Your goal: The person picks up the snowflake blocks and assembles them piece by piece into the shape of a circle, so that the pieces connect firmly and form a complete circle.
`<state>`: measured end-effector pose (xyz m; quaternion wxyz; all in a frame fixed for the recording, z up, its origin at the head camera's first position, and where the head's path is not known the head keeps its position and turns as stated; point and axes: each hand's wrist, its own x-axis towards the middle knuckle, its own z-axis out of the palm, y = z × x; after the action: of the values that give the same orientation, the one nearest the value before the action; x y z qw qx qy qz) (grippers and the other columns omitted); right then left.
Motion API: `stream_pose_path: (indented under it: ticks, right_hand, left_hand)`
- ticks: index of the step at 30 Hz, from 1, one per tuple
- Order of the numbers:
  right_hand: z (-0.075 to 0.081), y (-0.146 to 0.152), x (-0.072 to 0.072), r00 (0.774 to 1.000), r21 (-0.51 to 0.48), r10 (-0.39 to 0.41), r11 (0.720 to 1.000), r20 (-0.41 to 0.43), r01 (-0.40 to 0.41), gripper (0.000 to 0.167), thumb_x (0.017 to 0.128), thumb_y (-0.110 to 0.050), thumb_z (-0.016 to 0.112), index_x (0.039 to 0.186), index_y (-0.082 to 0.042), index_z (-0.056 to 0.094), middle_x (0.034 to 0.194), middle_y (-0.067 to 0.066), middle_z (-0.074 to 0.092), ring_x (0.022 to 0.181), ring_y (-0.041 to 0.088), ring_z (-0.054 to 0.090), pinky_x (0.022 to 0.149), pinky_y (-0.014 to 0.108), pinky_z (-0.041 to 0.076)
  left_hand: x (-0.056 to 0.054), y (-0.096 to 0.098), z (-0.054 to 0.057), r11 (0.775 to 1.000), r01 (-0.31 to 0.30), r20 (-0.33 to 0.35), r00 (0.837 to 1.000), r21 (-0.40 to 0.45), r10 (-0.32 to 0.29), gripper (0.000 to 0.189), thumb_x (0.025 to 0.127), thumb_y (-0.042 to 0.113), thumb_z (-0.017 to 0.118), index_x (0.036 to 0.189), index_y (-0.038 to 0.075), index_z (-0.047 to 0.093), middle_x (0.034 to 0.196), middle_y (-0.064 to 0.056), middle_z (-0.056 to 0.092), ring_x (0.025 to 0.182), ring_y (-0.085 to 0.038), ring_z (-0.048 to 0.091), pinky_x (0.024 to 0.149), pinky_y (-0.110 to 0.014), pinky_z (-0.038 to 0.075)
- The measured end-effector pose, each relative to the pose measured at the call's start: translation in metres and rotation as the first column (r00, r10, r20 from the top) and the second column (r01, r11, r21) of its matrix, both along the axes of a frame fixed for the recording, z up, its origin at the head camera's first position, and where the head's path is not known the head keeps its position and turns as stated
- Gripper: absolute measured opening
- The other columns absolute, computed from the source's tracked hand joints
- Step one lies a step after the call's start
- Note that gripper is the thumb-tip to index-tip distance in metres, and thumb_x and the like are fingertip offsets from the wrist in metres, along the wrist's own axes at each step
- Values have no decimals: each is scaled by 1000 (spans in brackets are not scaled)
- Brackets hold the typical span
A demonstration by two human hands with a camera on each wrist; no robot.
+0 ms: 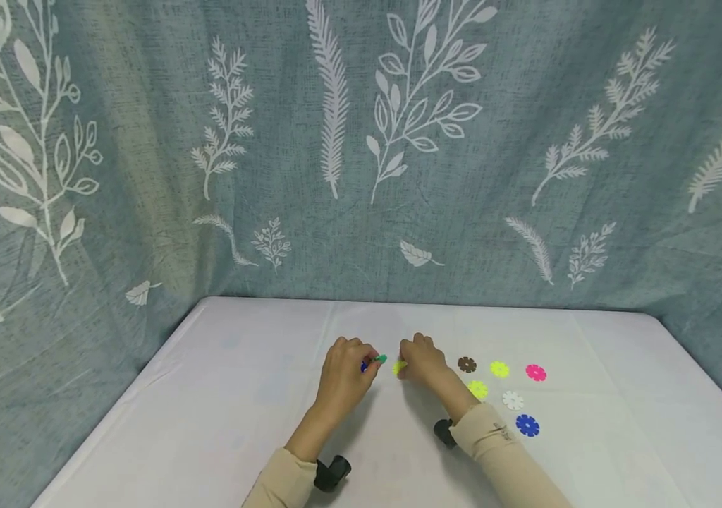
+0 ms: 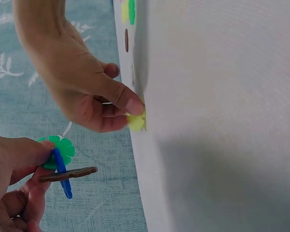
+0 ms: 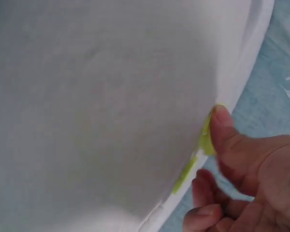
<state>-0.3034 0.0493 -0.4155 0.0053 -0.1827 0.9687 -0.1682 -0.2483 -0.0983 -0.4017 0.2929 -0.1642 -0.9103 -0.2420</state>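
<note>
**Both hands pinching plastic discs, left one's got a little cluster going**

So the left hand [image 1: 346,367] comes in from about 7 o'clock, back of the hand up, wrist bent so the fingers point toward 2. Thumb and fingers are clamped on a cluster: a notched round green plastic disc [image 2: 65,150], a notched blue plastic disc [image 2: 61,164] and a brown plastic disc [image 2: 82,172] seen edge-on, blue crossing brown.

The right hand [image 1: 423,360] reaches in from about 5 o'clock, knuckles up, thumb and fingertips pinching a notched yellow plastic disc [image 1: 397,367]. The hands are near each other but apart, that yellow disc just off the cluster's 3 o'clock side.

Loose on the white cloth-covered worktop [image 1: 240,402], going from the right hand: at 3 o'clock a brown disc [image 1: 467,365], a yellow one [image 1: 499,369], then a pink one [image 1: 535,372]; toward 4, another yellow [image 1: 478,389], a white [image 1: 513,401] and a blue [image 1: 528,425].
</note>
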Motion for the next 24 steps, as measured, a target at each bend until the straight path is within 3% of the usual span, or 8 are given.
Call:
stream_pose_path:
  ticks: [4,8,10,13,16,24]
  right_hand:
    - [2,4,1,1000,-48,3,999,8,-2,25,69,-12,77,83,-6,58,77,7,59,68,18,52,59,33,45]
    - [5,12,0,1000,-227,-4,974,30,11,16,76,-7,71,84,-5,58,70,5,62,56,15,55,51,27,43]
    - [10,17,0,998,-369,-5,929,62,28,12,79,-4,68,86,-3,58,69,6,63,56,17,60,51,26,44]
    - [21,26,0,992,-541,9,839,129,63,10,83,-3,64,90,0,59,68,9,64,61,25,66,52,25,46]
    - [33,33,5,984,-611,14,785,177,99,11,85,-6,63,93,1,60,68,8,65,66,29,67,50,24,44]
    - [48,38,15,982,-626,15,772,191,109,13,85,-9,63,93,0,61,65,5,64,53,9,59,48,22,39]
  left_hand:
    - [0,2,-1,1000,-6,8,1000,-1,6,10,71,14,78,68,10,70,65,2,64,60,-7,43,59,-19,36]
    - [-1,2,0,1000,-4,24,1000,2,4,9,72,14,76,69,9,70,66,2,64,61,-7,42,60,-19,35]
    - [-1,3,1,1000,-2,30,1000,9,2,9,73,15,76,69,9,70,66,2,63,61,-7,42,60,-19,35]
    - [-1,6,2,1000,-2,34,999,21,1,10,74,16,75,69,9,69,65,3,62,62,-8,41,60,-20,34]
    - [-2,9,3,999,1,13,1000,35,-1,11,74,16,75,69,9,70,65,3,62,62,-8,41,60,-20,35]
    - [-3,20,8,998,27,-74,997,54,-23,9,71,13,77,69,9,70,65,2,61,63,-11,44,59,-22,38]
